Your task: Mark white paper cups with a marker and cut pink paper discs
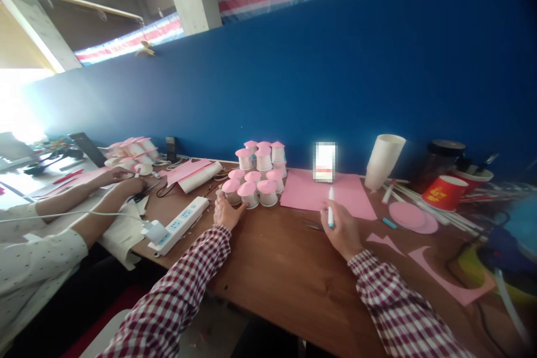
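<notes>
Holding a white marker pen with a blue end (331, 208) upright in the right hand (342, 229), while the left hand (226, 212) rests by a cluster of pink-topped white paper cups (255, 176).
The right grip is closed around the pen's lower part, at the near edge of a flat pink paper sheet (356, 196) lying at its twelve o'clock. The left grip is loosely open and holds nothing, its fingertips at the nearest cup at twelve o'clock; whether they touch cannot be told. Both hands are on the brown wooden table (277, 268). A white power strip (180, 224) lies at the left hand's nine o'clock, and a co-worker's hands (121, 182) are farther off at ten o'clock.
</notes>
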The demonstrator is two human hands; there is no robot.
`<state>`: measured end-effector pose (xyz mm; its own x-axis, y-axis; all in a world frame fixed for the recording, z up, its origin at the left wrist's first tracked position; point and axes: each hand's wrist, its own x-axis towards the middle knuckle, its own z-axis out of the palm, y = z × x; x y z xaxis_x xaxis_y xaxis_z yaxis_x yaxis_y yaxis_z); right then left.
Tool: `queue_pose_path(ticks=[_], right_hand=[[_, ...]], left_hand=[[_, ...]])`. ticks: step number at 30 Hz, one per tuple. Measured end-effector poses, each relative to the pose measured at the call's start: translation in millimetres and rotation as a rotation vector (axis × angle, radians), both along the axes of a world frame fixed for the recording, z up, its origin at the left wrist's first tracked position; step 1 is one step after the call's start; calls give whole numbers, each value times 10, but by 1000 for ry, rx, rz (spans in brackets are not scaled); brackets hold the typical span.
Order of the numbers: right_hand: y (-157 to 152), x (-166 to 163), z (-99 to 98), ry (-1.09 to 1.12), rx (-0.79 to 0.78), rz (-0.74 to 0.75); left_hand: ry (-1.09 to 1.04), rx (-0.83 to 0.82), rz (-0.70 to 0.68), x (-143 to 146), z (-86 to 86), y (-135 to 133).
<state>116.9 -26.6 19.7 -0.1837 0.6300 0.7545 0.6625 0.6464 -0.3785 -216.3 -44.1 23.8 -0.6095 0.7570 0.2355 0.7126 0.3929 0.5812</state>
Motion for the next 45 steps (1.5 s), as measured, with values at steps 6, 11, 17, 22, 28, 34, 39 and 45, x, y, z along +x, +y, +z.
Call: queue_pose_path(ticks=[6, 11, 17, 22, 28, 34, 39, 45], right_hand=[[4, 0, -16, 5, -12, -4], [-6, -8, -3, -2, -5, -3], [0, -6, -5, -10, -12, -8], [5, -8, -12, -19, -13, -12], [12, -5, -18, -11, -22, 11], [26, 14, -28, 1, -39, -14], [33, -2, -41, -11, -24, -9], [26, -7, -29, -1, 1, -4]], left_hand=[[10, -50, 7, 41, 12, 35], [38, -35, 33, 44, -16, 43], [215, 201, -42, 220, -90, -110], [470, 290, -230, 598, 53, -291], [877, 42, -791, 1039, 168, -16], [1089, -85, -795, 1166, 125, 447], [1058, -97, -778, 1063, 100, 505], [1107, -60, -837, 1100, 92, 480]])
